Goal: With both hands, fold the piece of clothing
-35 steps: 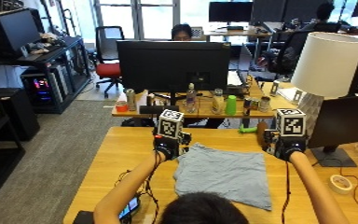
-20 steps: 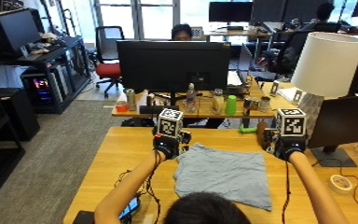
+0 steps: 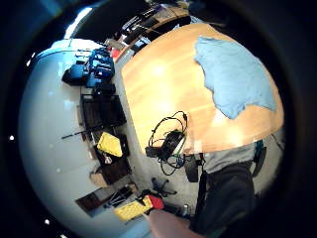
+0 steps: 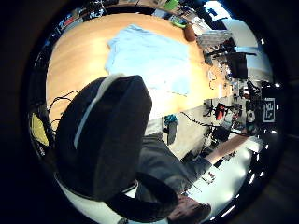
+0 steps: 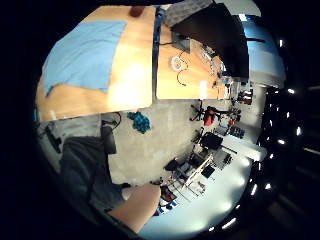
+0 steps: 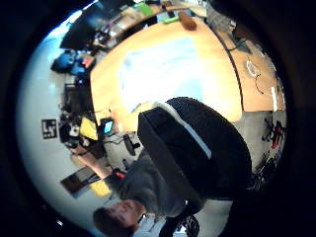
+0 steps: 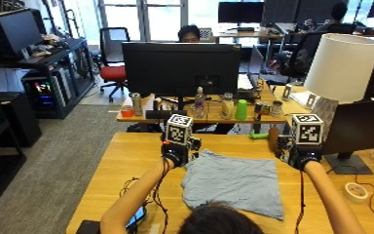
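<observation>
Wooden bench carries a blue-grey shirt, spread flat in front of the person, a few wrinkles, near edge uneven. Both arms reach forward over it. Left hand sits at the shirt's far left corner, right hand just past the far right corner. Fingers hidden under the gloves, so grip on either hand: can't tell. Tape roll lies on the bench to the right, apart from the shirt.
</observation>
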### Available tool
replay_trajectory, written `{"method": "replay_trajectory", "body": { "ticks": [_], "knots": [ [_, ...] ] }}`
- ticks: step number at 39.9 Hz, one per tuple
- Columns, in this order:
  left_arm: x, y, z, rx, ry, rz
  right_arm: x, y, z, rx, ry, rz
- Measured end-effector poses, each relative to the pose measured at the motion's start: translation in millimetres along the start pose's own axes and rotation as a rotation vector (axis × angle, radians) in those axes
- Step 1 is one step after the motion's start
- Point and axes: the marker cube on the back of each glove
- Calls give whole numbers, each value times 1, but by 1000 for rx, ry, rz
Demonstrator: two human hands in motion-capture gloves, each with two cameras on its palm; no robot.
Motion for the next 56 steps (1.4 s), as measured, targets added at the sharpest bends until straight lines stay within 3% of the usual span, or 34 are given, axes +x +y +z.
{"method": "replay_trajectory", "body": {
  "ticks": [2,4,19,31,47,56],
  "knots": [
    [0,-10,-2,95,-1,38,-1,-2,-1,7,1,1],
    [0,-13,-2,113,-11,40,-2,-4,-1,8,5,3],
    [1,-22,0,82,-67,28,-8,0,-3,-24,13,-2],
    [4,-33,19,4,-165,107,-8,-7,1,-27,24,0],
    [16,-54,76,-83,-118,163,-9,-26,39,-94,36,3],
    [33,-68,113,-150,-83,208,-8,-34,78,-265,31,73]
  ]
}}
